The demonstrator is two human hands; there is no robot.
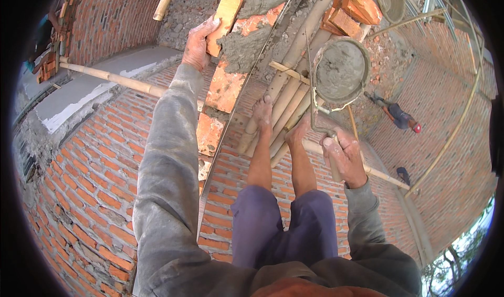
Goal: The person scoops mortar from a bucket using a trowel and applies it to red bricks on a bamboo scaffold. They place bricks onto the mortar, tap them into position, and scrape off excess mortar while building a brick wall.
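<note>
My left hand (197, 44) grips an orange brick (226, 23) by its side, over the top of a brick wall under construction. Wet grey mortar (244, 50) lies on the wall top just right of that brick. Nearer to me, laid bricks (226, 91) continue along the wall top. A taut line (257, 60) runs along the wall's edge. My right hand (345, 156) is closed round the handle of a trowel (334, 171); its blade appears almost edge-on, beside a round bucket of mortar (342, 70).
My bare feet stand on bamboo poles (286, 108) laid as a platform. Loose bricks (353, 14) are piled beyond the bucket, next to another bucket (390, 0). A bamboo pole (113, 78) crosses at left. Another person (401, 117) is far below at right.
</note>
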